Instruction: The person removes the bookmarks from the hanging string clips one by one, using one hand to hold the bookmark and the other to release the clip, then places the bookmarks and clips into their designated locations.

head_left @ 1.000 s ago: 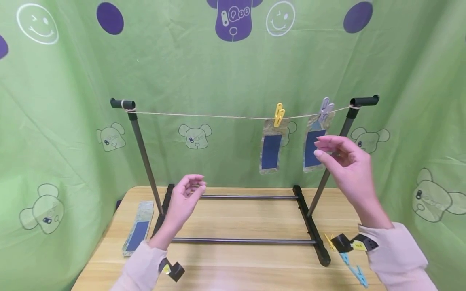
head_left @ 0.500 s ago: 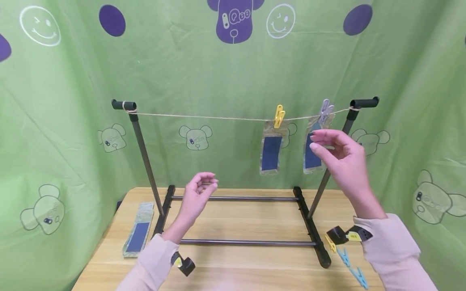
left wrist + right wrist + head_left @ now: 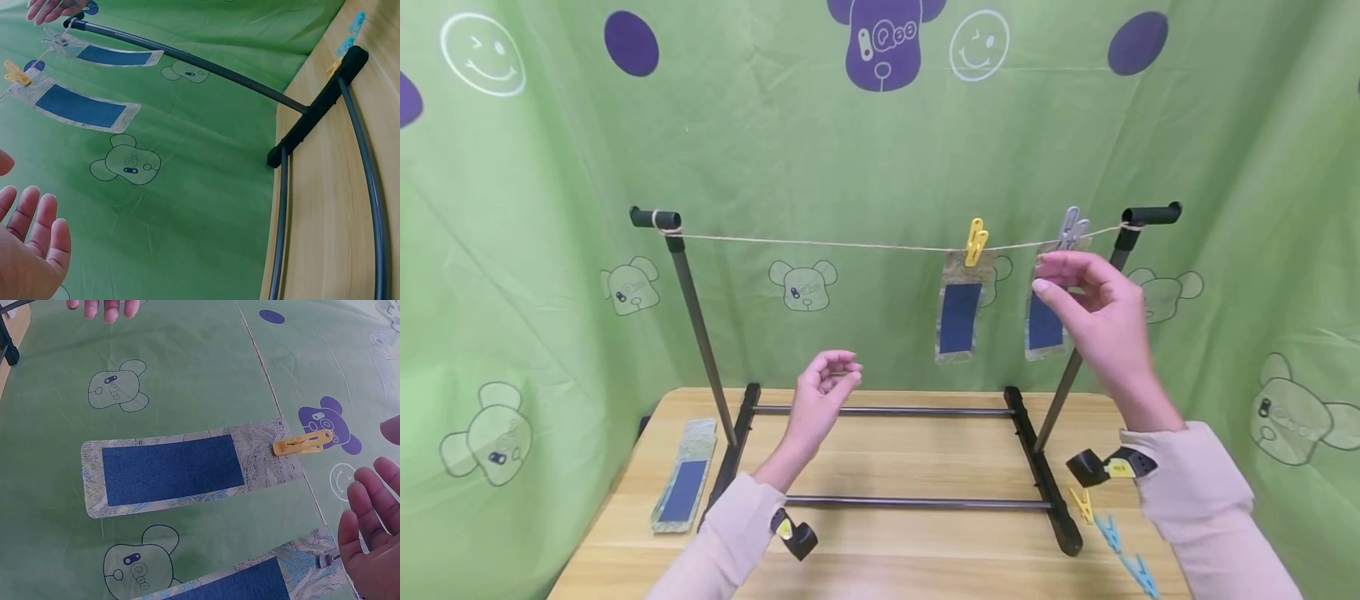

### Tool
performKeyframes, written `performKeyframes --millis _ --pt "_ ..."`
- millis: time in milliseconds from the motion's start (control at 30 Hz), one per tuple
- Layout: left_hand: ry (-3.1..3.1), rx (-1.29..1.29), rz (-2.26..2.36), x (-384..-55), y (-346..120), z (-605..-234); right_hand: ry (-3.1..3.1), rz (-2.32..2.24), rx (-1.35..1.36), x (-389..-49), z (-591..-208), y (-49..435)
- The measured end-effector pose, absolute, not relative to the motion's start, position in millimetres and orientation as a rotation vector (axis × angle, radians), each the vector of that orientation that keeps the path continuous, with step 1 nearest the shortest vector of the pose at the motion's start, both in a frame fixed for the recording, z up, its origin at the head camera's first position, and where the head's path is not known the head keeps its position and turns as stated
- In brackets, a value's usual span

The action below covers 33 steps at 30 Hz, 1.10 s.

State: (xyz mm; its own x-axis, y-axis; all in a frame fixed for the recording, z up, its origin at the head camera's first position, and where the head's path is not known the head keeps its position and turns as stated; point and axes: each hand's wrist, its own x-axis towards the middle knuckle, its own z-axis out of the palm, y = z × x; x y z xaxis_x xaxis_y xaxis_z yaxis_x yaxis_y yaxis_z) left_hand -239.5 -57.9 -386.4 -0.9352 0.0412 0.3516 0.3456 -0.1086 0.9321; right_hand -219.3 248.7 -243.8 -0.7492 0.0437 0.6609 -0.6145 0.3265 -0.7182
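Hovering near the lavender clothespin [image 3: 1070, 227], the person's right hand [image 3: 1101, 304] had its fingers loosely bent and its thumb set apart from them, grasping nothing. In the head view it overlapped the right hanging strip [image 3: 1043, 323], a blue panel with a pale patterned border, which that clothespin fastened to the cord [image 3: 812, 243]. Beside it, farther left, the left hanging strip [image 3: 960, 317] hung from the same cord under a yellow clothespin [image 3: 976, 242], well apart from either hand. The person's left hand [image 3: 823, 396] was raised lower down, below the cord, its fingers relaxed and slightly curved, likewise free of any hold. The cord ran between the two uprights of a dark stand [image 3: 692, 312] on a wooden table [image 3: 865, 458]. Just outside the stand's left foot lay another blue-panelled strip [image 3: 683, 487]; whether more lay under it could not be told. Near the right foot were a loose yellow clothespin [image 3: 1082, 504] and two blue clothespins [image 3: 1139, 575]. Each wrist bore a small camera [image 3: 793, 537] at a pale cuff, and a green printed curtain [image 3: 850, 167] stood behind everything.
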Motion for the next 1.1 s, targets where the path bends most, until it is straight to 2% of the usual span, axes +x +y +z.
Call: performKeyframes --millis 433,700,1100 --pt "-1.955 -0.46 -2.203 -243 -41 -383 -2.012 1.453 0.481 -229 -236 243" --pt "-1.982 -0.483 -2.172 -227 -35 -361 -2.021 1.463 0.475 -234 -234 239" --pt "-1.986 -0.503 -2.203 -232 -23 -363 -2.018 1.476 0.483 -245 -227 237"
